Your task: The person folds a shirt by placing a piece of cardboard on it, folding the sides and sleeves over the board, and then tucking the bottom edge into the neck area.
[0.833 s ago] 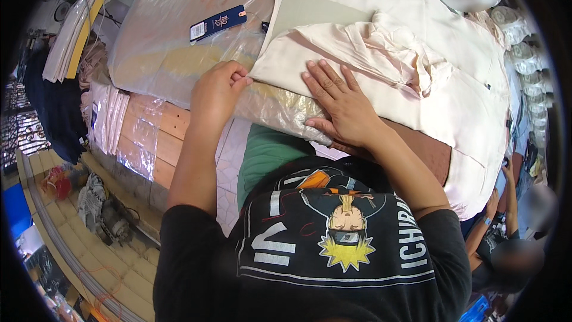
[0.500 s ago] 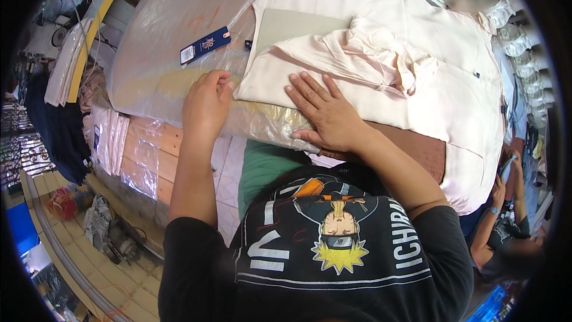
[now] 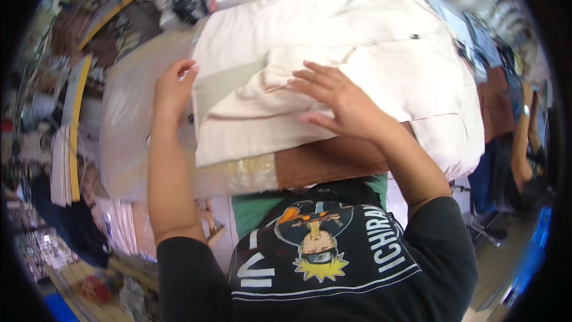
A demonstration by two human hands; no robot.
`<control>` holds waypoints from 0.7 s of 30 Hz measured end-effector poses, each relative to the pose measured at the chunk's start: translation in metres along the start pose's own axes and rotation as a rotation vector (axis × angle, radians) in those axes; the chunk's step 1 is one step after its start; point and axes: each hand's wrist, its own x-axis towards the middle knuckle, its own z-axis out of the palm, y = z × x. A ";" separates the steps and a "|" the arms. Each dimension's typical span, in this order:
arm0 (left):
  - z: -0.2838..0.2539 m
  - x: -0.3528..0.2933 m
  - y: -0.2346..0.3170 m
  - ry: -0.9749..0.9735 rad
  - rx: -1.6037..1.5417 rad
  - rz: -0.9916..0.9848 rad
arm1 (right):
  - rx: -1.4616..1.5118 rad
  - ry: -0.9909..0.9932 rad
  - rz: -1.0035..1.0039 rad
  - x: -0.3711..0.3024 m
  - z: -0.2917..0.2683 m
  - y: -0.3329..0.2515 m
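Clear plastic sheeting (image 3: 128, 125) covers the left part of the table (image 3: 333, 164), with a yellow strip (image 3: 74, 137) running along the far left edge of the scene and a stack of bagged pale goods (image 3: 122, 232) below it on the near left. Just right of the sheeting, the left hand (image 3: 173, 86) is curled at the left edge of a cream garment (image 3: 333, 71); its fingers are bent around that edge next to a grey-green cardboard insert (image 3: 223, 86) that shows under the folded cloth, though how firmly they pinch it cannot be told. The garment lies spread over the middle of the table, folded part nearest the person, the rest reaching far and to the right, where it hangs over the edge. The right hand (image 3: 336, 98) rests on top of the folded section, fingers spread wide and flat, pressing down and clasping nothing. Bare brown tabletop shows near the person, below the fold. At the far right, another person's forearm (image 3: 521, 143) hangs beside the table, well apart from the garment.
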 end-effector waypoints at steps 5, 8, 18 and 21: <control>0.044 0.099 -0.027 -0.163 -0.090 0.058 | -0.134 0.225 0.245 -0.022 -0.060 0.092; 0.085 0.153 -0.014 -0.185 0.102 0.145 | -0.286 0.270 0.466 -0.026 -0.088 0.175; 0.157 0.253 0.027 -0.242 0.610 -0.159 | -0.735 0.143 0.651 0.014 -0.115 0.359; 0.166 0.261 0.027 -0.222 0.634 -0.260 | -0.786 0.117 0.673 0.021 -0.111 0.381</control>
